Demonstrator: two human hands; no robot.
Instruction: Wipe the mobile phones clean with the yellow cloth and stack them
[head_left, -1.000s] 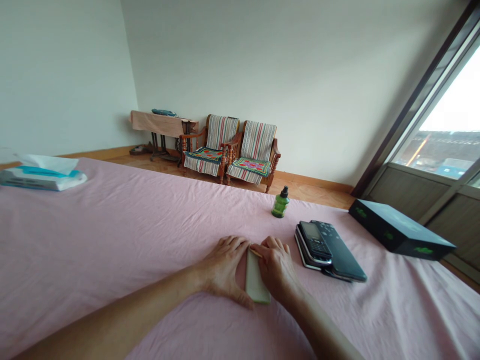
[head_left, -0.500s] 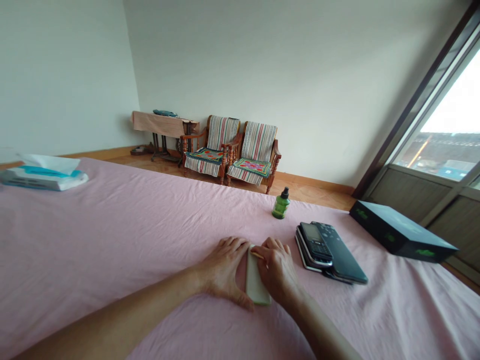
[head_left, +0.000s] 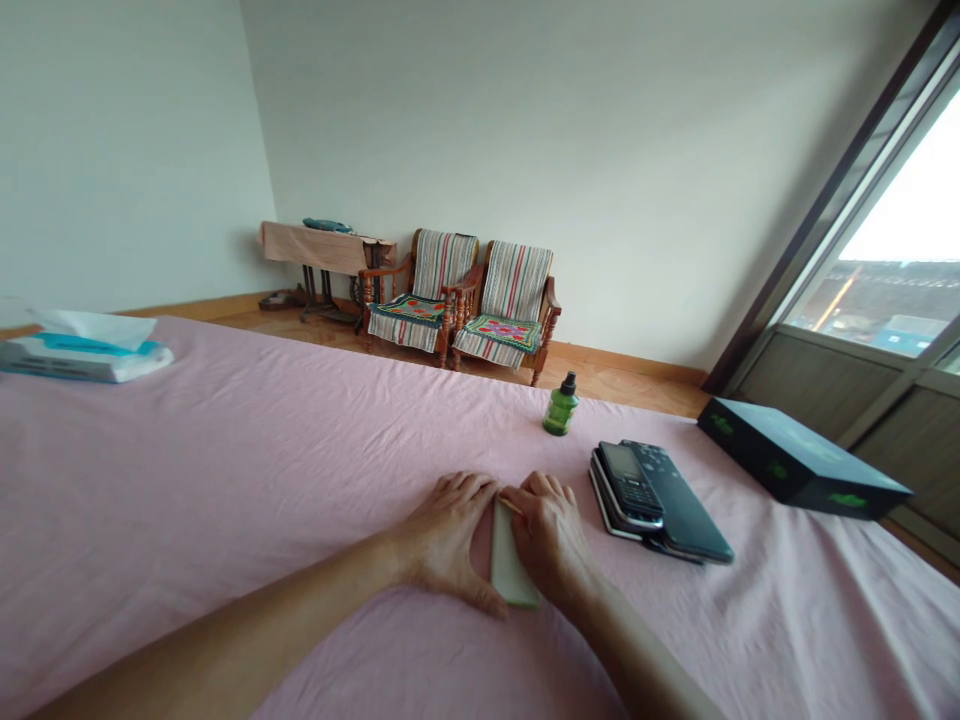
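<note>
A pale, flat, phone-shaped slab point(head_left: 510, 570) with a greenish edge lies on the pink cloth point(head_left: 300, 440) in front of me. My left hand point(head_left: 448, 540) steadies it along the left side, thumb at the near corner and forefinger at the far end. Over the slab's far right part, my right hand point(head_left: 551, 535) is closed in a pinch. A small tan piece point(head_left: 510, 503) pokes out between its thumb and finger; its kind cannot be made out. The right hand covers part of the slab's upper right side.
A green spray bottle point(head_left: 561, 405) stands beyond my hands. To the right, a keypad phone point(head_left: 632, 485) rests on a stack beside a dark flat device point(head_left: 682, 510). A black box point(head_left: 802, 465) lies farther right, a tissue pack point(head_left: 90, 355) far left. Two chairs point(head_left: 499, 300) stand behind.
The tan piece and the right hand's fingertips have shifted very slightly left at the slab's far end. The left hand keeps its place, and the view tilts a little.
</note>
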